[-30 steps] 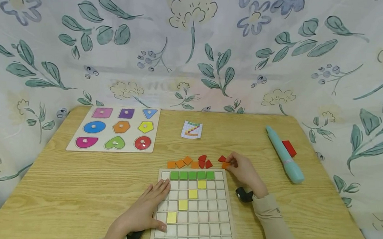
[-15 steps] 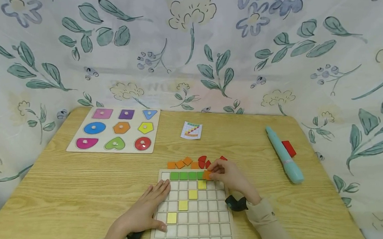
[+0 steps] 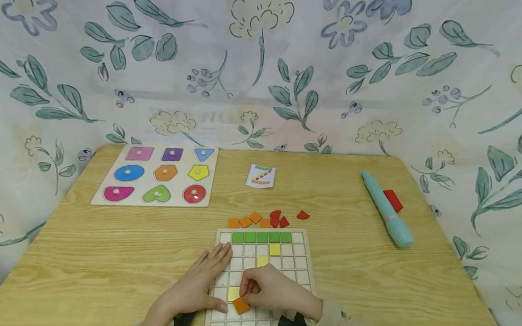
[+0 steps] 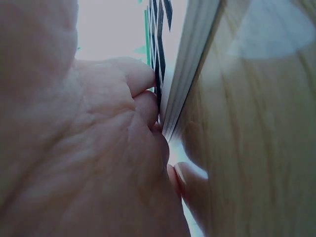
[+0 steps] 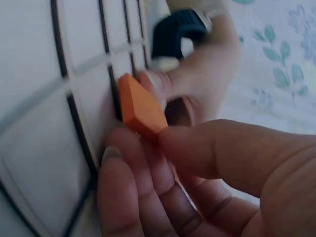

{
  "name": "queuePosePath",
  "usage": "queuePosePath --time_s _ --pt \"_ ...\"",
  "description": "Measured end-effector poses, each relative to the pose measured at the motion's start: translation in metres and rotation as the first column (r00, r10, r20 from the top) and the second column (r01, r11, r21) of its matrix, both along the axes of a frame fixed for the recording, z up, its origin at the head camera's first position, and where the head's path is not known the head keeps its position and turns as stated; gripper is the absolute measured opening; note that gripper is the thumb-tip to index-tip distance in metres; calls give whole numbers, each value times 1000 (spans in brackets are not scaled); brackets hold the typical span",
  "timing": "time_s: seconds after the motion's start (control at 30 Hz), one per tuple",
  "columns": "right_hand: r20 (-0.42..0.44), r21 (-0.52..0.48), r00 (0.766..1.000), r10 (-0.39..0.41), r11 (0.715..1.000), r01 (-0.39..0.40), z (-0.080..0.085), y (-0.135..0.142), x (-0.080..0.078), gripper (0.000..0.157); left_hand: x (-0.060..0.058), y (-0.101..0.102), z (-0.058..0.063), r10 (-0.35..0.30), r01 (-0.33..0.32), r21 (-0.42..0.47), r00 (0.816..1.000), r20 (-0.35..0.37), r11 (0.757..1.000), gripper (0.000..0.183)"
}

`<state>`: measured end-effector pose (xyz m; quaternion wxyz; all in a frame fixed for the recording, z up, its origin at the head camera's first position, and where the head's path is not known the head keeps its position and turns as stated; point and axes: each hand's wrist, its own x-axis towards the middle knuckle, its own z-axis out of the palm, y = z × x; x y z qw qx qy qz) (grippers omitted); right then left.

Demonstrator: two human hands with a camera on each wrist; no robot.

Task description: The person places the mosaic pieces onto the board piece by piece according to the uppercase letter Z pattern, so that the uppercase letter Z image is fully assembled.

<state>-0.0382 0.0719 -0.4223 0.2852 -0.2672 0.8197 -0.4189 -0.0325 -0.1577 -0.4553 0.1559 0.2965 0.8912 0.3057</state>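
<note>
1. Head view. Risk: the orange tile point(image 3: 241, 305) is turned askew to the grid of the board point(image 3: 309, 260); if lowered at that angle, a corner would likely catch on a cell ridge and the tile sit proud. Second risk: it hangs hard by the nearest yellow tile point(image 3: 234, 294), its outline overlapping that tile's near side, so a careless nudge might unseat it. Contact between the two: cannot tell. Left thumb is just beside and could get in the way. Grip: right hand point(image 3: 273, 289) pinches the orange tile; left hand point(image 3: 194, 286) lies with fingers extended over the board's left edge. Tile looks: small, flat, square, plain orange. Similar orange tiles point(image 3: 245, 223) lie on the table point(image 3: 334, 188) beyond the board.

2. Left wrist view. Orange tile not visible. Left fingers rest at the board's edge; pressure cannot be judged. If that hand eased off, the board might slide under a push from the right.

3. Right wrist view. Thumb and fingertips hold the tile near one end, leaving most of it jutting out; my guess is that it could pivot or slip if the far corner struck. Looks: thick for its size, crisp-edged, smooth, evenly coloured, tilted to the board's face.
</note>
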Motion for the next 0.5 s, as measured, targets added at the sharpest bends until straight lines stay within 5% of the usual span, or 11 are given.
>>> queuePosePath --time_s 0.3,0.5 --pt "-117 84 993 -28 996 38 -4 -14 16 15 -1 -1 0 -3 3 14 1000 -8 1000 113" --pt "-282 239 959 31 970 39 -7 -23 30 21 -1 0 -2 -3 3 -4 1000 -29 1000 115"
